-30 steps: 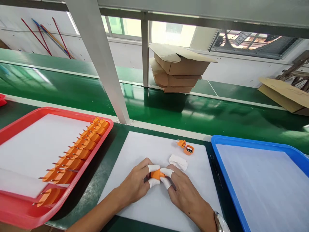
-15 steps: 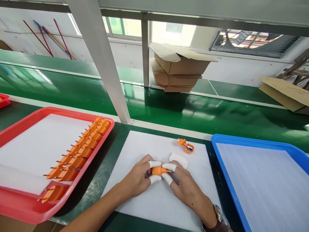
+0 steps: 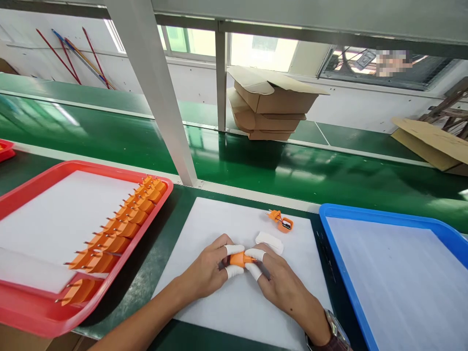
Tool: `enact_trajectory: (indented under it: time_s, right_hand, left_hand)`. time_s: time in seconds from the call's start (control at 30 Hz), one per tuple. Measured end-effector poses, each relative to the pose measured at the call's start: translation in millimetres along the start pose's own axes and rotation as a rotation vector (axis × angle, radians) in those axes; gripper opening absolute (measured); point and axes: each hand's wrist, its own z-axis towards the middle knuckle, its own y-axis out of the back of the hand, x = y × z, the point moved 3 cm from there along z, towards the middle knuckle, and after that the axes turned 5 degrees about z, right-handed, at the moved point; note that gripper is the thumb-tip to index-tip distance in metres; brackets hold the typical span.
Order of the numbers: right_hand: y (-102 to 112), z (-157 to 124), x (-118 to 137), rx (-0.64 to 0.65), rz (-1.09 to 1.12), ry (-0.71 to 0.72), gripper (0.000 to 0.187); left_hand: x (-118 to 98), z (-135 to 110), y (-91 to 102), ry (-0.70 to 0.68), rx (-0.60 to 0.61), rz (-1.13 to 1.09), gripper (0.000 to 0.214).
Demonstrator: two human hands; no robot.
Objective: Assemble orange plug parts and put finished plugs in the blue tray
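Between my two hands is an orange plug (image 3: 237,259), held over the white sheet (image 3: 204,302). My left hand (image 3: 210,265) pinches its left end with thumb and forefinger, both in white finger cots. At the pin end, my right hand (image 3: 278,275) grips with cot-covered thumb and forefinger, partly hiding the pins. Just beyond my right fingers lies a small white piece (image 3: 269,241). Farther back on the sheet rests an opened orange plug (image 3: 281,221), its dark inside and wires showing.
To the left a red tray (image 3: 109,168) holds a row of orange plugs (image 3: 117,229). A blue tray (image 3: 343,273) lined with white stands to the right. A slanted metal post (image 3: 157,92) rises behind the sheet. Cardboard boxes (image 3: 274,102) stand beyond the green belt (image 3: 234,161).
Both hands keep their hold on the plug with hardly any movement. The view has shifted very slightly.
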Motion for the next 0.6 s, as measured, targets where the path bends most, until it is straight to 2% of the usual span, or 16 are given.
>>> enact_trajectory:
  time_s: [0.27,0.5,0.6]
  right_hand:
    - [-4.0,1.0,-1.8,-0.016,0.029,0.024,0.027]
    - [-9.6,0.1,-5.3,-0.142,0.095,0.072,0.028]
    - [-9.1,1.3,-8.9,-0.141,0.123,0.045,0.026]
  left_hand:
    - [-5.1,2.2,2.6,-0.017,0.022,0.024,0.034]
    - [-4.6,4.7,4.5,-0.021,0.006,0.016,0.021]
    - [-4.1,4.5,4.9,-0.009,0.007,0.026,0.027]
